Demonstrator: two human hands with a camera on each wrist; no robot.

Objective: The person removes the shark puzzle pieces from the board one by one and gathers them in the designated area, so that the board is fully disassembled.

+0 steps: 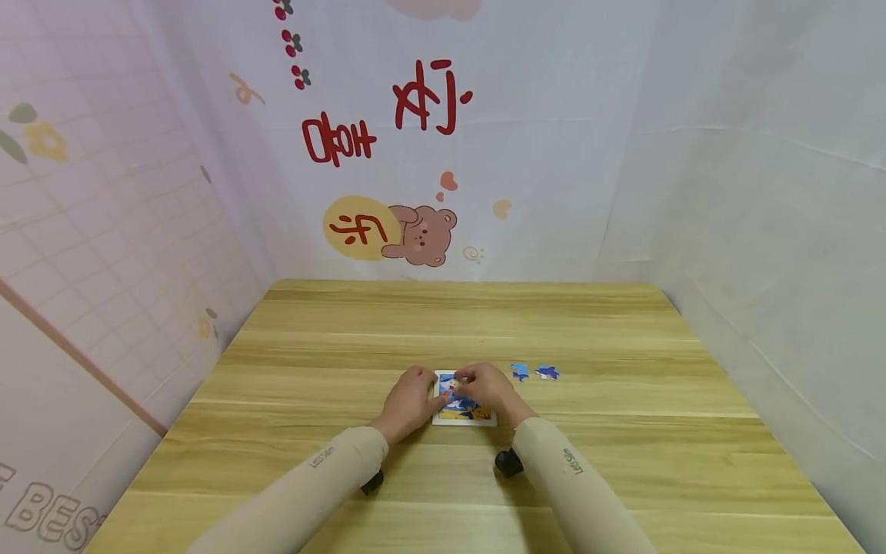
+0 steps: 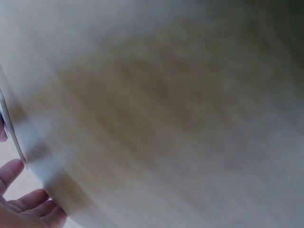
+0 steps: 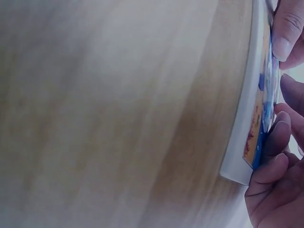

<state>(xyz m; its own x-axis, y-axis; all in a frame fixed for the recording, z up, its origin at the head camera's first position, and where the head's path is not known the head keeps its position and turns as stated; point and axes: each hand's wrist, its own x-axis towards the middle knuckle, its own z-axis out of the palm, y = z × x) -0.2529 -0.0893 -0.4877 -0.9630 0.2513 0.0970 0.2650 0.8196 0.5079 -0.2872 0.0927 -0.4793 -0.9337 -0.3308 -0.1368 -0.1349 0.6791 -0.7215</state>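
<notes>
A small jigsaw puzzle (image 1: 465,416) with a colourful sea-animal picture lies in a white-edged tray on the table. My left hand (image 1: 408,402) is at its left side, the thumb reaching over onto the picture and the other fingers spread along the outside edge. From the right, my right hand (image 1: 487,386) bends over the upper part of the picture, thumb and forefinger low on its surface. Whether a piece is between those fingertips is hidden. In the right wrist view, curled fingers (image 3: 268,175) of that hand rest by the tray's edge (image 3: 236,164).
Two loose puzzle pieces lie right of the tray: a light blue one (image 1: 520,372) and a dark blue one (image 1: 547,372). Beneath them is a wood-grain table (image 1: 332,323), bounded at the back and sides by printed white wall sheets (image 1: 554,154).
</notes>
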